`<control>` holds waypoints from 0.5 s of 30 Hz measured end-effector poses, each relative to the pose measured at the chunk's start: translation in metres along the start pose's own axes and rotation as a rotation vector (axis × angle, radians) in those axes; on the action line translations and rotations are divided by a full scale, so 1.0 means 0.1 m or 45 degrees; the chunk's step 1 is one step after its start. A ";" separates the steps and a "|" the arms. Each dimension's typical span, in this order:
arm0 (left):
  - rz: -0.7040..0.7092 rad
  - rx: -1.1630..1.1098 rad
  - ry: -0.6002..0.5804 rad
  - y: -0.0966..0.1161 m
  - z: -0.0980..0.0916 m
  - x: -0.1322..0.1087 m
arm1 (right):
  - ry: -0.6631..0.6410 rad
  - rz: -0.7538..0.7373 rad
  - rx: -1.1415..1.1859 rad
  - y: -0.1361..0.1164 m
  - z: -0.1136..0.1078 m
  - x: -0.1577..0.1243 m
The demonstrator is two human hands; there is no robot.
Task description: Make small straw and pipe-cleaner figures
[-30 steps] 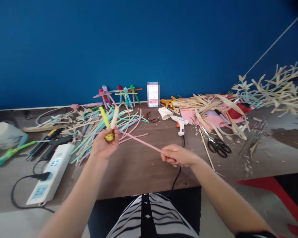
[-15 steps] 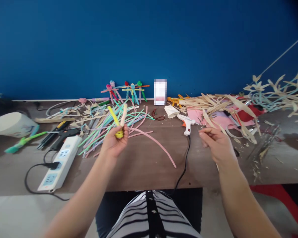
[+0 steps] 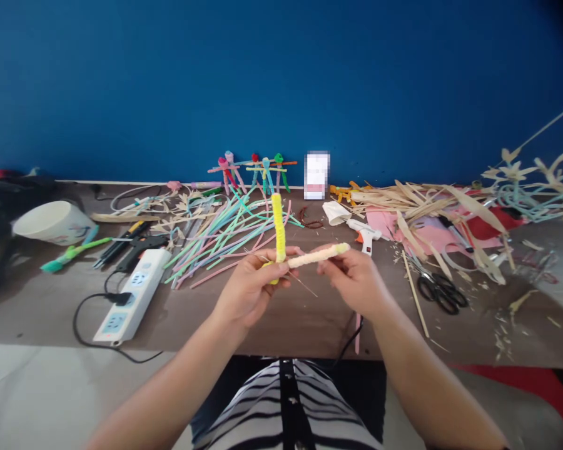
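Two pipe cleaners are pinched above the middle of the surface (image 3: pixel 281 334) (yellow pipe cleaner (image 3: pixel 278 228) upright in the left grip (image 3: pixel 253 292), cream pipe cleaner (image 3: pixel 316 255) level in the right grip (image 3: pixel 354 281)), their junction best kept taut.

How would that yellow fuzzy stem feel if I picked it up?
The yellow pipe cleaner is probably light and fairly stiff yet bendable: it stands upright from the left hand without drooping. Its fuzzy surface suggests it would grip fingers rather than slip. Being thin, it likely bends rather than snaps.
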State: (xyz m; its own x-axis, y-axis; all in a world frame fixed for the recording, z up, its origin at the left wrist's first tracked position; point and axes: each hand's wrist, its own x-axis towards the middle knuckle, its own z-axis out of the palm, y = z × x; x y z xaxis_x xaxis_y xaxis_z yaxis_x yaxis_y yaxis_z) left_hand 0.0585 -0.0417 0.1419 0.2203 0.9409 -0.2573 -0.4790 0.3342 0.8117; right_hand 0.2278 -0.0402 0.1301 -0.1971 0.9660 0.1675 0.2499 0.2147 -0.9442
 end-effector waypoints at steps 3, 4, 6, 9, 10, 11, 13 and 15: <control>-0.086 0.030 -0.015 -0.04 -0.04 0.00 | -0.051 0.090 0.196 0.07 -0.07 0.02; -0.106 0.029 -0.022 -0.06 -0.05 0.00 | -0.084 0.099 0.240 0.08 -0.08 0.02; -0.138 0.028 -0.044 -0.09 -0.06 0.00 | -0.135 0.069 0.259 0.09 -0.06 0.01; -0.175 0.049 -0.084 -0.11 -0.07 -0.01 | -0.125 -0.067 0.203 0.09 -0.02 -0.01; -0.179 0.054 -0.097 -0.11 -0.07 -0.02 | -0.116 -0.109 0.191 0.09 0.00 -0.01; -0.179 0.056 -0.108 -0.11 -0.07 -0.02 | -0.113 -0.139 0.188 0.09 0.01 -0.01; -0.170 0.061 -0.126 -0.11 -0.08 -0.02 | -0.127 -0.167 0.205 0.10 0.03 -0.01; -0.172 0.074 -0.132 -0.10 -0.08 -0.03 | -0.148 -0.169 0.242 0.12 0.06 0.00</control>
State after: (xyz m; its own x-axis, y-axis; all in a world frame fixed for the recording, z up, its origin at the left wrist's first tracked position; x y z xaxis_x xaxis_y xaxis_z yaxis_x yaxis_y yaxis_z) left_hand 0.0557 -0.0471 0.1300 0.3671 0.8758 -0.3134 -0.3895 0.4507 0.8032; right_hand 0.2252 -0.0383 0.1173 -0.3264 0.9059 0.2700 0.0338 0.2966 -0.9544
